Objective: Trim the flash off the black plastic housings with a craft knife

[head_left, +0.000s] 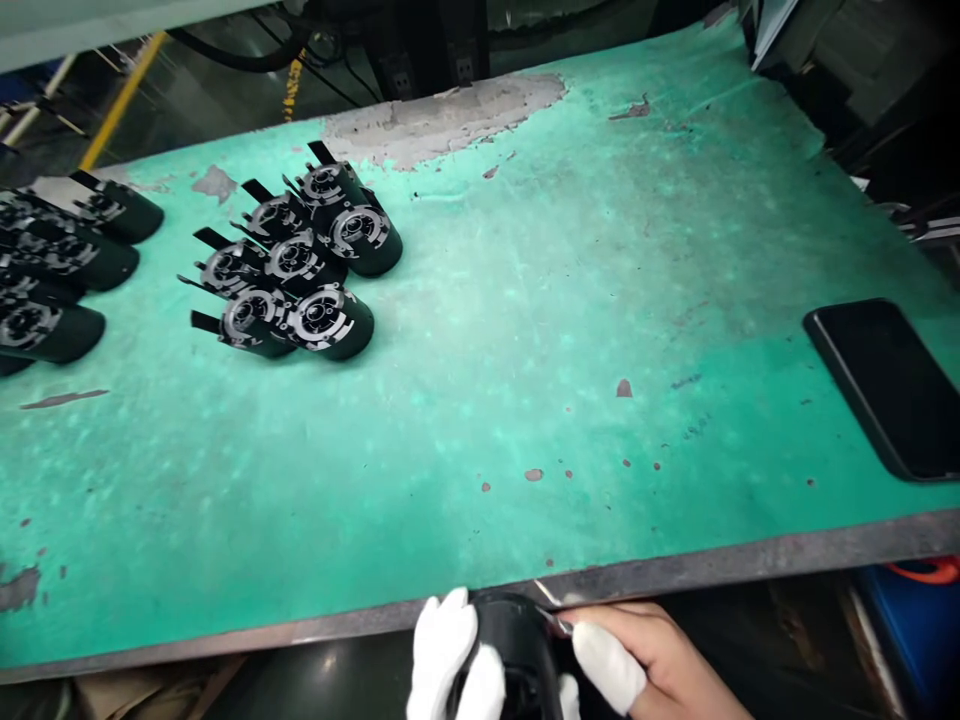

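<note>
A black hollow plastic part (514, 640), round at the top, is at the bottom edge of the head view, in front of the table's front edge. White covers the fingers of my left hand (442, 660), which are wrapped around its left side. On the other side, my right hand (645, 655) is closed, with a white cover on the thumb and bare skin behind. Its thumb pinches a small thin metal tool (555, 622) against the part's right side. Most of that tool is hidden by the fingers, and the part's lower end is cut off by the frame.
Several black cylindrical housings (330, 320) stand grouped on the worn green tabletop (525, 400). A second group of housings (75, 330) is at the far left. A black phone (892, 385) lies at the right. Below the table's right front is a blue container (915, 625).
</note>
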The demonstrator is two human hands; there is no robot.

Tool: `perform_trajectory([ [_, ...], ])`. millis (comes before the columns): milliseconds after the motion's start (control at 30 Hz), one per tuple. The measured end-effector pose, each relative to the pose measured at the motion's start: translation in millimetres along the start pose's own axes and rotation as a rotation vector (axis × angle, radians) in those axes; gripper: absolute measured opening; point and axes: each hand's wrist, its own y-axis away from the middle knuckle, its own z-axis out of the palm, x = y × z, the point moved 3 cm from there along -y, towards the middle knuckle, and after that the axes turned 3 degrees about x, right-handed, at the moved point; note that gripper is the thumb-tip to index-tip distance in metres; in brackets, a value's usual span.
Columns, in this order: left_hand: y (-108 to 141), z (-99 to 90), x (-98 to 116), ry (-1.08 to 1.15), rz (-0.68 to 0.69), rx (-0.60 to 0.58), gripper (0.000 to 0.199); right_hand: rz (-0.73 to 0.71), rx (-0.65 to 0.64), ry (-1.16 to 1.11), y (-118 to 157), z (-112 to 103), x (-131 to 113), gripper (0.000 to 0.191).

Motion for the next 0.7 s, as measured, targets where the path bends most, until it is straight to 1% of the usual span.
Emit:
perform_trajectory([
  [67, -0.8, 2.3, 4.5, -0.003, -0.002, 0.052, 0.07, -0.044, -0.002, 0.015, 0.4, -1.2, -4.3, 0.048],
  [167, -0.1, 5.3, 6.9, 0.005, 0.014, 0.061, 0.071, -0.092, -0.047, 0.07, -1.9, -0.9, -6.0, 0.045],
  [233, 1.3, 6.1, 6.0, 0.022, 0.037, 0.074, 0.071, -0.093, -0.061, 0.098, -4.4, 0.2, -3.6, 0.045],
  [433, 7.3, 9.3, 0.3, 0.027, 0.072, 0.103, 0.065, -0.051, -0.019, 0.091, -7.7, 6.0, 3.5, 0.046],
  [567, 6.3, 10.5, -0.4, 0.049, 0.12, 0.107, 0.065, -0.071, -0.01, 0.035, -6.6, 6.0, 3.4, 0.05],
  [700, 3.4, 10.0, 0.5, 0.054, 0.136, 0.102, 0.062, -0.092, -0.045, 0.014, -5.8, 3.5, 3.9, 0.05],
])
